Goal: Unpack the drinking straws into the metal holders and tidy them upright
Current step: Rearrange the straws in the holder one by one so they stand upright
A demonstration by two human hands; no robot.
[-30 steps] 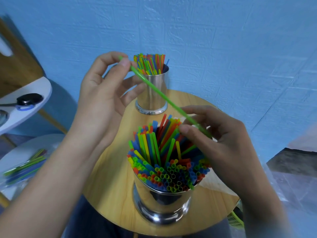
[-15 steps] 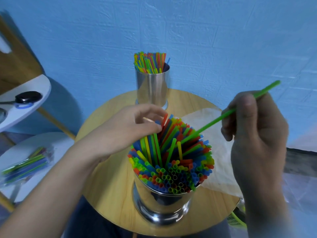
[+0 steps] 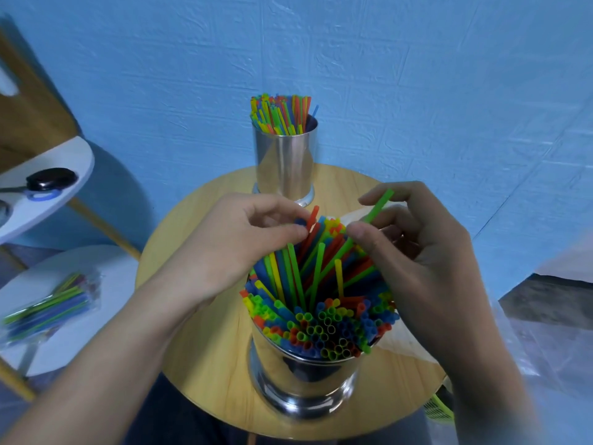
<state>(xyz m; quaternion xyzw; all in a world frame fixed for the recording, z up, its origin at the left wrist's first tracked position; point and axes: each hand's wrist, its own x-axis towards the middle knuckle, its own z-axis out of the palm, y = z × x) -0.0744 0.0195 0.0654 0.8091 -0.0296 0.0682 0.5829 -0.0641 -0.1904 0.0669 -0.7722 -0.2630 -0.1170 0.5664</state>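
A wide metal holder [image 3: 301,377] stands at the near edge of the round wooden table [image 3: 199,364], packed with coloured straws [image 3: 324,319]. A taller metal holder [image 3: 284,162] with more straws stands at the table's far side. My right hand [image 3: 414,261] pinches a green straw [image 3: 377,208] whose lower end slants down into the near holder's bundle. My left hand [image 3: 231,248] pinches a red straw [image 3: 313,216] sticking up at the far side of that bundle.
A clear plastic wrapper [image 3: 407,342] lies on the table under my right hand. A bag of unpacked straws [image 3: 48,309] rests on a low white round table at the left. A white shelf [image 3: 48,187] above it carries a black object. A blue wall stands close behind.
My right hand has come down and left, sliding the green straw into the near holder. My left hand shifted slightly right among the straw tops and took hold of a red straw.
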